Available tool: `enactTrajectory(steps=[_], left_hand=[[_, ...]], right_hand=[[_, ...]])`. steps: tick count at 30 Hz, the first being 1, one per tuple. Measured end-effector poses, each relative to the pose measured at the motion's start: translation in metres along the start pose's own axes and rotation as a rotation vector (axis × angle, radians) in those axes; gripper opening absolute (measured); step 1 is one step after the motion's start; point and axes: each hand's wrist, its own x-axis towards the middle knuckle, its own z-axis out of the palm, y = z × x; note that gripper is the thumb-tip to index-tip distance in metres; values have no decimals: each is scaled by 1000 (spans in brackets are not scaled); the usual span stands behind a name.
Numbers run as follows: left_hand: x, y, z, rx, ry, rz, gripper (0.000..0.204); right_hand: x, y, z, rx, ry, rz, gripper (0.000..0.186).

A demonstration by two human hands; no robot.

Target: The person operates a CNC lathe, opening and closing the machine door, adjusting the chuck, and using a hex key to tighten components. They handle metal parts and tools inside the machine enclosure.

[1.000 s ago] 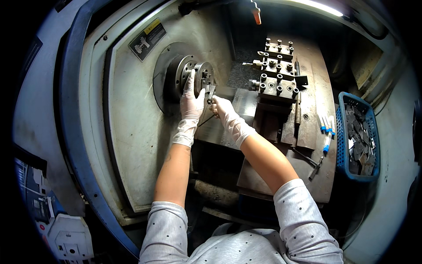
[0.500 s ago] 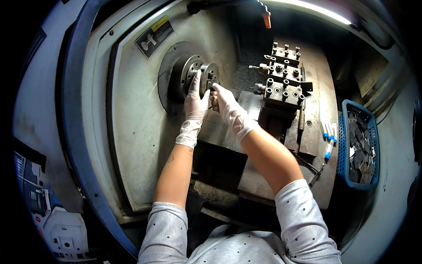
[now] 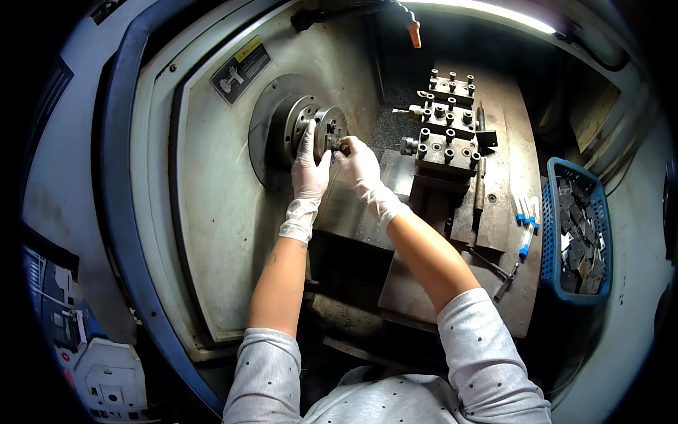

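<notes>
L hand point(image 3: 308, 173) up against the round metal chuck point(image 3: 330, 124), thumb & index spread apart on its near side; R hand point(image 3: 357, 168) right in at the chuck's right face, fingertips bunched, can't tell if they're clamped on anything. It's all head view here: chuck's on the left, standing out from the pale machine wall point(image 3: 233, 191). Over to the right, bolted tool blocks point(image 3: 448, 134) line up near to far on the metal bed point(image 3: 512, 141). Blue-capped tubes point(image 3: 528, 232) lie farther right, then a blue basket point(image 3: 552, 240) w/ lots of dark flat pcs inside!
</notes>
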Motion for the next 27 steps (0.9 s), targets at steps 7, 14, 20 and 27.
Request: enactTrajectory(steps=[7, 14, 20, 27], left_hand=[[0, 2, -2, 13, -3, -5, 57], [2, 1, 0, 17, 5, 43, 58], [1, -4, -1, 3, -6, 47, 58], [1, 3, -2, 11, -17, 55, 58]], right_hand=[[-8, -4, 1, 32, 54, -18, 24], [-9, -3, 1, 85, 63, -6, 25], [-19, -6, 0, 135, 5, 34, 26], [-37, -3, 2, -15, -95, 141, 26]])
